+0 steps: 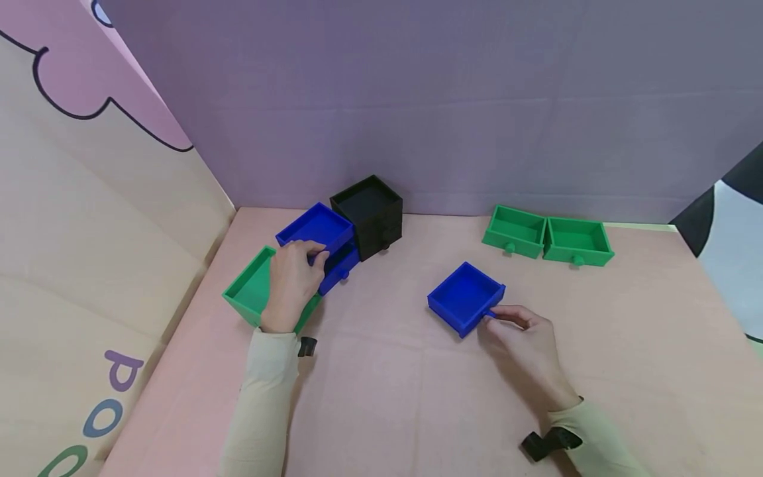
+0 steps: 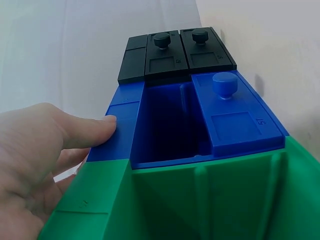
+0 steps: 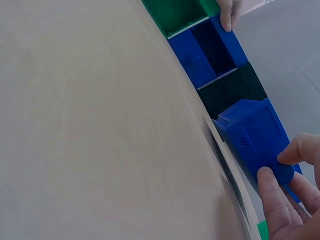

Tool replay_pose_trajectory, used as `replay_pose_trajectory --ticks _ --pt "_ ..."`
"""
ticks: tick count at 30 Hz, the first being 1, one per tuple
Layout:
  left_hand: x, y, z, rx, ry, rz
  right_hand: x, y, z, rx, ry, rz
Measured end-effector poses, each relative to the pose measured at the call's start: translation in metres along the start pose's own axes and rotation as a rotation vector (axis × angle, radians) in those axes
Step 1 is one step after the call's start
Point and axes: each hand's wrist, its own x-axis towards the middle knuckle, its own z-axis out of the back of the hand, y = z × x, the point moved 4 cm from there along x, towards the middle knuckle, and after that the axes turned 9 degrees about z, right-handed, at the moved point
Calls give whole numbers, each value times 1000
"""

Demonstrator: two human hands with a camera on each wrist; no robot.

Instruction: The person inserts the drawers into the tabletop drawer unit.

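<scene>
My right hand (image 1: 524, 341) pinches the small knob of a blue drawer (image 1: 465, 298), holding it tray-side up over the right half of the table. My left hand (image 1: 295, 281) grips the top edge of a blue drawer cabinet (image 1: 316, 225), thumb on its front rim in the left wrist view. That cabinet has a dark vacant upper slot (image 2: 170, 125) and one blue drawer front (image 2: 240, 112) with a round knob in its lower slot. A black cabinet (image 1: 372, 215) with two knobbed drawers adjoins it behind. On the near side stands a green cabinet (image 1: 250, 285) with its drawer space vacant.
Two green drawers (image 1: 515, 232) lie side by side at the back right, knobs facing forward. A grey-purple cloth wall (image 1: 447, 132) rises behind the table, and a printed cloth panel (image 1: 107, 232) borders the left side. Pink cloth covers the table (image 1: 381, 397).
</scene>
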Motion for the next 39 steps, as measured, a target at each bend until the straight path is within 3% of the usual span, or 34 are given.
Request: replay_pose_trajectory --ticks 13,33,39 --pt "3 -2 0 -4 6 1 3 15 -27 76 44 20" --pt "1 1 0 -4 1 2 10 35 -78 203 43 53" --pt "0 1 0 4 -7 -2 12 44 -93 288 54 52"
